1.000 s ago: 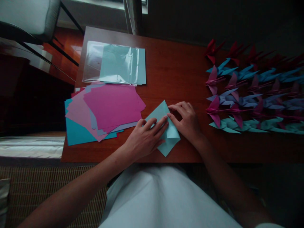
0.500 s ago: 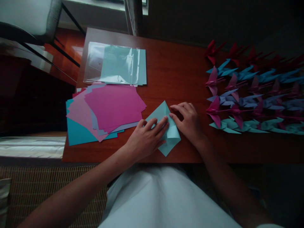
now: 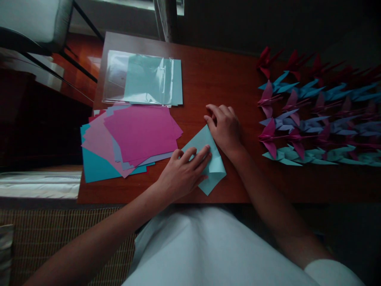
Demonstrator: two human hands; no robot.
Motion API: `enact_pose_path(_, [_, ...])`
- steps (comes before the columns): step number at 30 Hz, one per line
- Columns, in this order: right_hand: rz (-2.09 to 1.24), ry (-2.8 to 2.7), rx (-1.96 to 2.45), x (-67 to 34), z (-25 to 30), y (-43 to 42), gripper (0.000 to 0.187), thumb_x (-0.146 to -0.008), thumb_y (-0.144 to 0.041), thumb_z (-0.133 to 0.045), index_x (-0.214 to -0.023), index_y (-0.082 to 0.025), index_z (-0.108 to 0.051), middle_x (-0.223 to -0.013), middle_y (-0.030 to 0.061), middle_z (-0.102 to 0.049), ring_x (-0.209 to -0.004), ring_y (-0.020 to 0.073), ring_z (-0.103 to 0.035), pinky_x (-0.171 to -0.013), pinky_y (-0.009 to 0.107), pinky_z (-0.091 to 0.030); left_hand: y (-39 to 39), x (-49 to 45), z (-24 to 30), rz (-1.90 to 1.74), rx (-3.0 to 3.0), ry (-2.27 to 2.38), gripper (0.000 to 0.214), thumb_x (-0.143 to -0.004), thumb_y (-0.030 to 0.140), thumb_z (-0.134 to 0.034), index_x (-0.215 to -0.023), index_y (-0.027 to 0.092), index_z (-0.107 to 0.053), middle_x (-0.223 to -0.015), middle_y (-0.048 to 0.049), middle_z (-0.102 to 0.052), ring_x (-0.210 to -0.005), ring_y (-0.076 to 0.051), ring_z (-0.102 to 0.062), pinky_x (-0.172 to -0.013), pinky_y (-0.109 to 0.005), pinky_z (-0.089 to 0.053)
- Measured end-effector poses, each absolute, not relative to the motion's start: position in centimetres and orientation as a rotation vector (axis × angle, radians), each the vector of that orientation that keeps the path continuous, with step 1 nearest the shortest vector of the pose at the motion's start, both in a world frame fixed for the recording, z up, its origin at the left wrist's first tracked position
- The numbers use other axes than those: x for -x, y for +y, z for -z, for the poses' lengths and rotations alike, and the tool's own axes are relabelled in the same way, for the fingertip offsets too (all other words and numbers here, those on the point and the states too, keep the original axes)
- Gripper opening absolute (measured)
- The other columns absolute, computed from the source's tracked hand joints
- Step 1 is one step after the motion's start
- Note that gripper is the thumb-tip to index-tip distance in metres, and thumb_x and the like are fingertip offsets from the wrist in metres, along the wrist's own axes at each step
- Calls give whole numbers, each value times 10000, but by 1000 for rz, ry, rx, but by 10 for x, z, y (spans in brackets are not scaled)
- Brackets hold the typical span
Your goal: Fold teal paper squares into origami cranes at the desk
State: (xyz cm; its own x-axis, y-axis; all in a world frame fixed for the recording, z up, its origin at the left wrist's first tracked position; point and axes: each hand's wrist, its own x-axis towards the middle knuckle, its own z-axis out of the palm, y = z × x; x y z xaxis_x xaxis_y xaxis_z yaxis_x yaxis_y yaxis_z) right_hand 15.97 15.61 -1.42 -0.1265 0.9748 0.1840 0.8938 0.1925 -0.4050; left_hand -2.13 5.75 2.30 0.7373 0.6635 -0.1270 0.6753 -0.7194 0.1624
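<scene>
A partly folded sheet of light mint-green origami paper [image 3: 216,163] lies on the table in front of me, one corner toward me and one pointing away. My left hand [image 3: 186,169] rests on it with fingers spread, holding it down and hiding its left part. Just past the far corner is my right hand [image 3: 224,125], its side at the paper's upper right edge. Its fingers are bent, a small gap shows between thumb and forefinger, and nothing is visible in them.
Left of the paper, fanned sheets [image 3: 145,133] in pink, lilac and blue overlap. Behind them lies a clear plastic sleeve [image 3: 149,79] with mint-green sheets. Rows of folded paper cranes [image 3: 303,123] stand along the right of the wooden table [image 3: 214,79]. A chair [image 3: 35,24] is at the far left.
My right hand has moved away from me and slightly left, from the paper's right edge to beyond its far corner. The right-hand flap now lies flatter. My left hand stays put.
</scene>
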Motion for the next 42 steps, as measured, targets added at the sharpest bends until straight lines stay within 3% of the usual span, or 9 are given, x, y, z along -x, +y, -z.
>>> enact_pose_path(9, [-364,-2057,1519,-184,17,142,354,-987,-395,-550,-1258,-177,-616,-867,54,-647,-847,247,-563,-841,382,-456,57,21,-25,95,-2733,1096,559,-1024,454,-424,-1531,218,-420,-1653,-28,-333,-1243,-303,-460,-914,-490,-440])
enact_pose_path(18, [-375,-2291,1594,-215,7,92,403,-923,-435,-652,-1267,-225,-629,-1008,82,-661,-947,282,-554,-861,416,-435,56,19,-26,87,-2754,1109,561,-1021,445,-426,-1536,223,-413,-1644,-40,-351,-1242,-310,-462,-905,-486,-445])
enact_pose_path(25, [-524,-2388,1520,-229,-4,86,430,-905,-378,-681,-1303,-238,-602,-1032,86,-646,-974,284,-564,-876,424,-467,56,20,-26,44,-2730,1118,552,-1005,413,-470,-1530,249,-423,-1635,-50,-368,-1241,-317,-466,-912,-478,-435])
enact_pose_path(30, [-713,-2186,1507,-222,-15,85,282,-943,-265,-607,-1222,-227,-633,-958,62,-670,-923,243,-618,-856,395,-496,56,20,-27,48,-2718,1122,565,-996,437,-486,-1522,240,-430,-1635,-48,-370,-1241,-318,-469,-924,-469,-424])
enact_pose_path(36, [-656,-2186,1469,-199,-8,72,264,-955,-254,-589,-1207,-213,-657,-1024,88,-660,-986,250,-605,-899,405,-502,52,21,-26,-43,-2671,1163,548,-1000,353,-492,-1527,223,-415,-1645,-53,-348,-1255,-314,-478,-962,-468,-421])
enact_pose_path(42, [-567,-2183,1523,-198,-2,64,243,-948,-215,-582,-1168,-232,-683,-995,84,-635,-965,254,-589,-877,411,-508,50,32,-26,-261,-2514,1467,434,-1010,286,-453,-1422,164,-517,-1462,-122,-573,-1196,-315,-535,-945,-465,-446])
